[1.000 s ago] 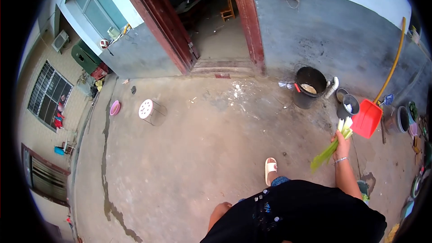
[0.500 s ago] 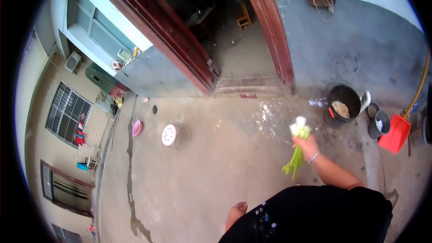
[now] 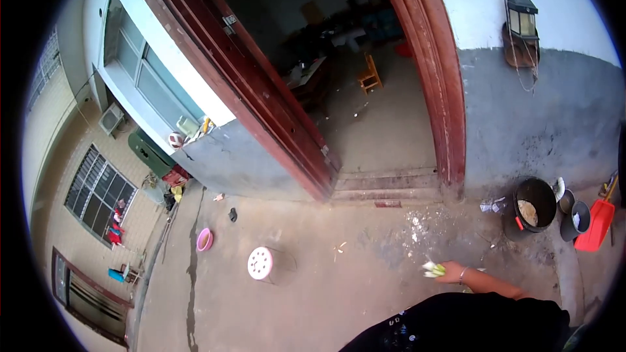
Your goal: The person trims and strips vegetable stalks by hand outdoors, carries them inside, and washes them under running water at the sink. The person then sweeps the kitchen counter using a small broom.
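My right hand (image 3: 450, 272), with a bracelet at the wrist, is wrapped round a bunch of green stalks (image 3: 433, 270). Their pale white ends point left, over the concrete ground; the leafy part is mostly hidden behind the hand and the black shirt. White scraps (image 3: 415, 229) lie on the ground just above the bunch. My left hand does not show in the head view.
An open doorway with a raised sill (image 3: 385, 186) lies ahead. A round stool (image 3: 260, 263) and a pink basin (image 3: 205, 240) stand left. To the right are a black bucket (image 3: 536, 205), a small bucket (image 3: 576, 220) and a red dustpan (image 3: 595, 227).
The view has tilted up toward the doorway. My right hand has moved left, away from the buckets, with the stalks still in it, now pointing left. My left hand has gone out of view.
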Action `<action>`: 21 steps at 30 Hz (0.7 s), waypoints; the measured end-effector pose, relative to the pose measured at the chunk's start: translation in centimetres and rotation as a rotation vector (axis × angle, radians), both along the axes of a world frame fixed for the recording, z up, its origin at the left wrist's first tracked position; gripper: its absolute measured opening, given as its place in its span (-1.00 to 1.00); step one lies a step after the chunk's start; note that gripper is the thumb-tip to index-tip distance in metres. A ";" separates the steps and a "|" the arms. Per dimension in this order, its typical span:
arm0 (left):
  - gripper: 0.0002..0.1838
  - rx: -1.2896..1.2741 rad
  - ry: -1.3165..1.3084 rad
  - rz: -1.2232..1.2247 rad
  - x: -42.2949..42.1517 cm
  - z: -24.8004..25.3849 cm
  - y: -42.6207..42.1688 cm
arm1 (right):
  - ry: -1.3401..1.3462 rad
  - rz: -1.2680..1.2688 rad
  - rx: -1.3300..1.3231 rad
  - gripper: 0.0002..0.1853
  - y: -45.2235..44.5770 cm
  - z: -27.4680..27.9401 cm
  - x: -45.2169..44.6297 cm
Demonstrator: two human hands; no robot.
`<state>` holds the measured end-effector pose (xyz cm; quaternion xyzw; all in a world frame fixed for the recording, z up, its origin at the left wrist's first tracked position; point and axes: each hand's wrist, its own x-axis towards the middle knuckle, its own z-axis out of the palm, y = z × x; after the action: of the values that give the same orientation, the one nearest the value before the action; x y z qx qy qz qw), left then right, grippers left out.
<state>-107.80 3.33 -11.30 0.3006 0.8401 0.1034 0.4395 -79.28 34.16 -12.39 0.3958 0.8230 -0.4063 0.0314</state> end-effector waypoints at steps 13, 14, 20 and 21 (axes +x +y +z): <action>-0.57 0.139 0.172 -0.512 -14.7 -0.6 27.2 | -0.663 -1.046 -0.427 -0.45 -4.1 -10.5 16.1; -0.57 0.120 0.114 -0.522 -14.5 -1.3 28.7 | -0.675 -1.047 -0.443 -0.45 -3.0 -10.9 15.8; -0.57 0.093 0.009 -0.464 -16.5 -1.3 39.3 | -0.590 -0.913 -0.436 -0.45 10.4 -12.7 9.1; -0.57 0.107 0.010 -0.451 -17.0 -0.9 40.9 | -0.551 -0.875 -0.408 -0.45 13.9 -12.6 7.2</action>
<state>-124.83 44.20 -12.21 0.5041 0.7472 0.0453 0.4308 -72.12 48.05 -25.00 0.7782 0.4480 -0.4139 0.1499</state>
